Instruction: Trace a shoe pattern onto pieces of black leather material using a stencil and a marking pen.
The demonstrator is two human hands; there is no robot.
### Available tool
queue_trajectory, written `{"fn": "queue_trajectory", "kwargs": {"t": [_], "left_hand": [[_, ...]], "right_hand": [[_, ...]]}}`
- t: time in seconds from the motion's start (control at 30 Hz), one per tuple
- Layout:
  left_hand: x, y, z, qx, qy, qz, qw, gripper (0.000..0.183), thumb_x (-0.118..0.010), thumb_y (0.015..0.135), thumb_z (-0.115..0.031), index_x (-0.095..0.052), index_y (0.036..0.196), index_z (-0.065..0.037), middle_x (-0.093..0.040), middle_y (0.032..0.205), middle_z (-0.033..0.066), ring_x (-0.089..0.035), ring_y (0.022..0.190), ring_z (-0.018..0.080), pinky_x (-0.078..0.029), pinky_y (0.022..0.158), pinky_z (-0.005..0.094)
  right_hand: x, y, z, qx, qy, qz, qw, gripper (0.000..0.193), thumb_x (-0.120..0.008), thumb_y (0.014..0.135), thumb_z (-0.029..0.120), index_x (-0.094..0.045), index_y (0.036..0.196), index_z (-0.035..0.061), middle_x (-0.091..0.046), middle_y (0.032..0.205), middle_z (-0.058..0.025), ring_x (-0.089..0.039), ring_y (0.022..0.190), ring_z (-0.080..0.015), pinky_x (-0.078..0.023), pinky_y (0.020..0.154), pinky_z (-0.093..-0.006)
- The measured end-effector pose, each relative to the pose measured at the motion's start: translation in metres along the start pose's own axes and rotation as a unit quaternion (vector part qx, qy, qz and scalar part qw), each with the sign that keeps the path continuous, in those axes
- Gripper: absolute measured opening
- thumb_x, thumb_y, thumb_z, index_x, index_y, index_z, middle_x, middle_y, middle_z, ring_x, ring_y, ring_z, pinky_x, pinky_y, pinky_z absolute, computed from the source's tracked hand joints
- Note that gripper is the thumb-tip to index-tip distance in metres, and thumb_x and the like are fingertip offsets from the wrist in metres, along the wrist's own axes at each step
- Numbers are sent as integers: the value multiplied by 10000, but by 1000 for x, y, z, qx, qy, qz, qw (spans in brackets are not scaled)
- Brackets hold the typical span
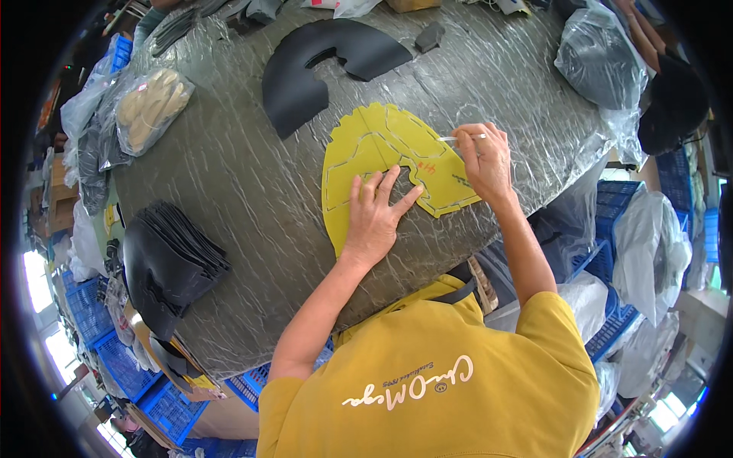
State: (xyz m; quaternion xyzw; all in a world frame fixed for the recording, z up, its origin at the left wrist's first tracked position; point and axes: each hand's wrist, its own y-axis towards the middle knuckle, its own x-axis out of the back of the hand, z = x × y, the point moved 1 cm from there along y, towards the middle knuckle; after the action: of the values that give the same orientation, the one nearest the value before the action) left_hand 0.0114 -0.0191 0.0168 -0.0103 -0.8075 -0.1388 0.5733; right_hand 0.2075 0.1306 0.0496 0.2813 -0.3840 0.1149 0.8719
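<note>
A person's two hands work at a grey worktop [267, 198] covered in crinkled clear film. One yellow template [353, 145], slotted along its outlines, lies flat near the middle. The left hand [374, 220] presses on it with fingers spread, gripping nothing; the right hand [487, 164] pinches one slim white pen [449, 139] at the template's right-hand edge. Tracing seems underway, though how much is drawn, or what lies beneath, cannot be told. One black curved piece [294, 80] lies beyond the template, with no marks visible on it, beside one small dark scrap [430, 37]. To the left is one black stack [164, 259], its layers too many to count; whether they are finished or waiting is unclear.
</note>
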Motion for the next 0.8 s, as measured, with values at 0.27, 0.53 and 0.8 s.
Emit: {"fn": "queue_trajectory", "kwargs": {"t": [0.27, 0.53, 0.8], "left_hand": [[1, 1, 0, -5, -5, -5, 1000, 591, -583, 859, 14, -645, 1350, -308, -455, 1496, 110, -454, 1293, 327, -328, 1137, 592], [0, 0, 0, -4, -6, 3, 1000, 623, -592, 843, 24, -638, 1365, -312, -446, 1504, 114, -449, 1303, 327, -308, 1151, 589], [-1, 0, 0, 4, -22, -11, 1000, 664, -576, 840, 51, -625, 1383, -327, -449, 1512, 93, -452, 1310, 334, -312, 1149, 569]], "right_hand": [[-23, 22, 8, 14, 6, -16, 1000, 154, -603, 997, 171, -727, 995, 79, -733, 884, -27, -636, 852, -224, -427, 888, -382], [-29, 32, 10, 27, 10, -13, 1000, 123, -627, 964, 154, -730, 979, 90, -732, 880, -22, -639, 851, -219, -432, 878, -383], [-13, 17, 5, 29, -16, -28, 999, 77, -641, 927, 113, -712, 899, 101, -718, 854, -19, -638, 830, -214, -440, 855, -382]]}}
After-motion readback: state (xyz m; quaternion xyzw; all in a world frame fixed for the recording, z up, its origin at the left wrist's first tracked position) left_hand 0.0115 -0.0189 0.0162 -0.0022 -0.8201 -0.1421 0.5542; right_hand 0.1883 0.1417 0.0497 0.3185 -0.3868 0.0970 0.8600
